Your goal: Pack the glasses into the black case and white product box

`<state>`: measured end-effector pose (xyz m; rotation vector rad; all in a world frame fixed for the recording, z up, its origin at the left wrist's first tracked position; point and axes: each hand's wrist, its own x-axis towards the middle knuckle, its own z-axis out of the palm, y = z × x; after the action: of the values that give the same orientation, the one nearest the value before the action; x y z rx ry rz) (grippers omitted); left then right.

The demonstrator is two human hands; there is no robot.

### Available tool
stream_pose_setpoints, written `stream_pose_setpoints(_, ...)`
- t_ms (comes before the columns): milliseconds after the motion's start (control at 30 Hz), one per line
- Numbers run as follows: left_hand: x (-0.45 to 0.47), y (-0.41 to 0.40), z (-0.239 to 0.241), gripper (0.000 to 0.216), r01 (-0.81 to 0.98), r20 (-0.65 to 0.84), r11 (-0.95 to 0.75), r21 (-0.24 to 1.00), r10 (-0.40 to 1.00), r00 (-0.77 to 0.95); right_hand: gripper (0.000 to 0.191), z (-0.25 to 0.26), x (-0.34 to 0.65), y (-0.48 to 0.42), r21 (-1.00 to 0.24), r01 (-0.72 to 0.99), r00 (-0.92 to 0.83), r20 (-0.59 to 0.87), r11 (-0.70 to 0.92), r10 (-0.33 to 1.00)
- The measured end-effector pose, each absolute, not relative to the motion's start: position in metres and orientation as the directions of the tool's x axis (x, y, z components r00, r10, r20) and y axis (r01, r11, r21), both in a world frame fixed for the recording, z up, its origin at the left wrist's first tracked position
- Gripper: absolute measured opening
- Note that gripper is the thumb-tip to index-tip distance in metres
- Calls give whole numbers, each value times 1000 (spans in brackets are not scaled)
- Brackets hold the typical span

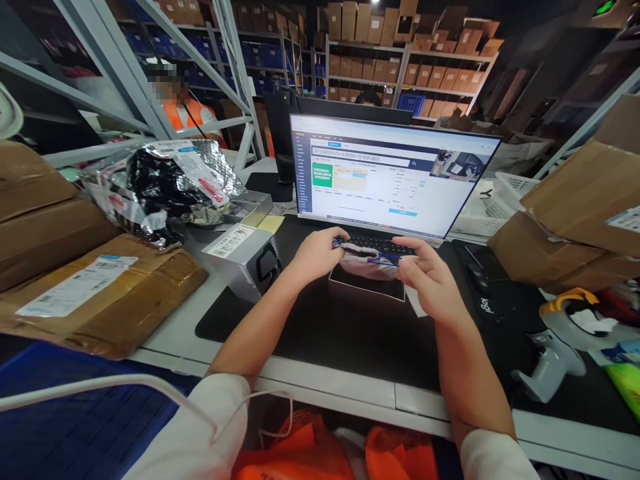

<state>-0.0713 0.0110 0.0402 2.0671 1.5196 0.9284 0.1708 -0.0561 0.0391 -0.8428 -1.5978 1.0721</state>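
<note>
Pretty dark room tbh. Metal shelves (pixel 367 47) stacked with cardboard boxes (pixel 349 21) line the back, blue bins (pixel 265 56) further left. Big grey struts (pixel 113 68) slant across the left, green light (pixel 605 7) glows top right, white table (pixel 345 392) up front.

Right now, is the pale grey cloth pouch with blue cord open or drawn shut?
The pouch looks open: a dark gap shows at its mouth, between the left hand and right hand. Its contents I cannot tell.

"What are you holding up?"

"You have a pale drawstring pouch (pixel 371 269) stretched sideways, its mouth parted, blue cord (pixel 386 258) toward your right."

"And below?"

"Your pouch partly covers a shallow box (pixel 369 287), dark within, pale-edged."
</note>
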Motion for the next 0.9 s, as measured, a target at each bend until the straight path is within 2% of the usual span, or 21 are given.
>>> stream_pose_setpoints(67,-78,15,43,18,746,287,-286,601,949,133,41,40,173,-55,-935,63,-254,322,348,912)
stream_pose_setpoints(133,-87,16,47,26,726,225,-309,614,951,215,38,39,178,-47,-941,83,-235,301,327,924)
stream_pose_setpoints(167,-92,16,49,35,663,189,-334,670,940,283,36,37,182,-41,-941,65,-199,314,332,928)
stream_pose_setpoints(233,-101,12,55,49,400,240,-358,843,918,316,34,34,192,-28,-924,4,-83,380,382,921)
stream_pose_setpoints(300,-106,6,60,54,26,386,-390,920,916,108,35,32,201,-18,-891,-29,34,453,454,891)
stream_pose_setpoints(367,-105,-3,65,54,-269,419,-433,860,901,-112,37,32,207,-15,-864,1,90,501,503,861)
stream_pose_setpoints(467,-100,-12,71,55,-488,408,-413,769,905,-122,33,35,206,-22,-857,80,47,513,508,857)
stream_pose_setpoints(533,-96,-15,74,52,-493,441,-445,748,888,-132,33,39,204,-28,-883,109,-79,450,457,889)
stream_pose_setpoints(633,-89,-17,73,32,-354,489,-507,786,860,-145,35,43,199,-35,-930,101,-327,305,354,895)
stream_pose_setpoints(700,-83,-20,68,31,-269,463,-449,852,886,-13,37,44,195,-38,-953,44,-457,247,299,855)
stream_pose_setpoints(800,-69,-24,57,43,-157,287,-253,955,922,261,42,43,186,-42,-973,-48,-557,213,224,803)
stream_pose_setpoints(900,-54,-28,47,46,-65,207,-197,978,916,345,52,41,175,-46,-984,-110,-619,180,142,765)
